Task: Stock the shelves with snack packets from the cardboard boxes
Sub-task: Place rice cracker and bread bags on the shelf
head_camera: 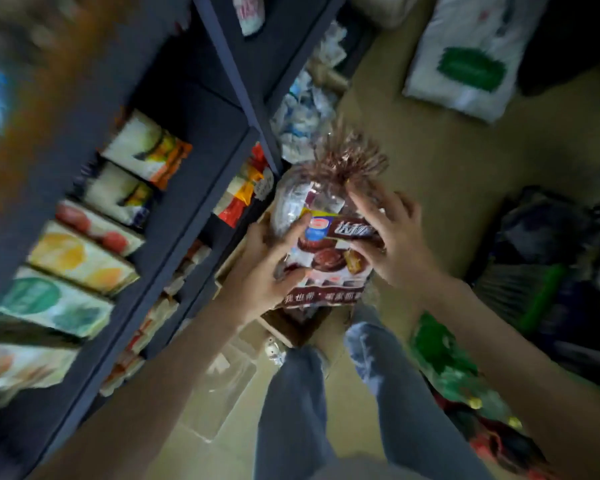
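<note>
A clear and brown snack bag (321,237) with a gathered, twisted top is held up in front of me between both hands. My left hand (274,265) grips its left side, thumb on the front. My right hand (392,237) lies on the bag's right side with fingers spread and bent over it. An open cardboard box (291,323) sits on the floor under the bag, mostly hidden by it. The dark blue shelf unit (194,209) stands to the left, with several snack packets (80,258) lined up on it.
A white sack with a green mark (465,64) lies on the floor at the back right. Green and red packets (465,386) and dark bags (551,254) are piled on the right. My legs in blue jeans (326,410) stand below. White and blue packets (305,109) fill a lower shelf.
</note>
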Action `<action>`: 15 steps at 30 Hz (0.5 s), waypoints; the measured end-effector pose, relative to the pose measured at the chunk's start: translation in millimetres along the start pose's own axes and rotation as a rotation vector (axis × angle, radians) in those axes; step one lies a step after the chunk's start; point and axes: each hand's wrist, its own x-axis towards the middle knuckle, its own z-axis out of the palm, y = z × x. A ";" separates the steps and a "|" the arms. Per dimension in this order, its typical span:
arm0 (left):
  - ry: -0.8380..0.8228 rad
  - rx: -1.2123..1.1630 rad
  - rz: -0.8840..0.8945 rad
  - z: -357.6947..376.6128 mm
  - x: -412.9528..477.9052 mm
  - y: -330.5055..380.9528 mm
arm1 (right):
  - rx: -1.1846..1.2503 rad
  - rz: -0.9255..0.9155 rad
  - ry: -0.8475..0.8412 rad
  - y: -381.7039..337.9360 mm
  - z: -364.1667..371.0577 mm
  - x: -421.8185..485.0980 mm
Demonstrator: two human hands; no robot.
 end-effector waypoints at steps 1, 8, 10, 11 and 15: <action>0.040 -0.006 0.045 -21.6 10.1 24.7 | -0.008 -0.023 0.042 -11.0 -32.2 7.0; 0.345 0.068 0.258 -166.9 33.5 162.9 | -0.086 -0.368 0.370 -120.1 -228.0 38.2; 0.449 0.145 0.311 -208.9 28.6 193.9 | -0.125 -0.506 0.489 -151.9 -264.1 42.8; 0.509 0.214 0.356 -230.2 25.1 209.5 | -0.152 -0.574 0.559 -166.9 -278.4 46.2; 0.676 0.367 0.409 -299.3 3.3 260.9 | -0.210 -0.829 0.894 -223.2 -315.4 62.4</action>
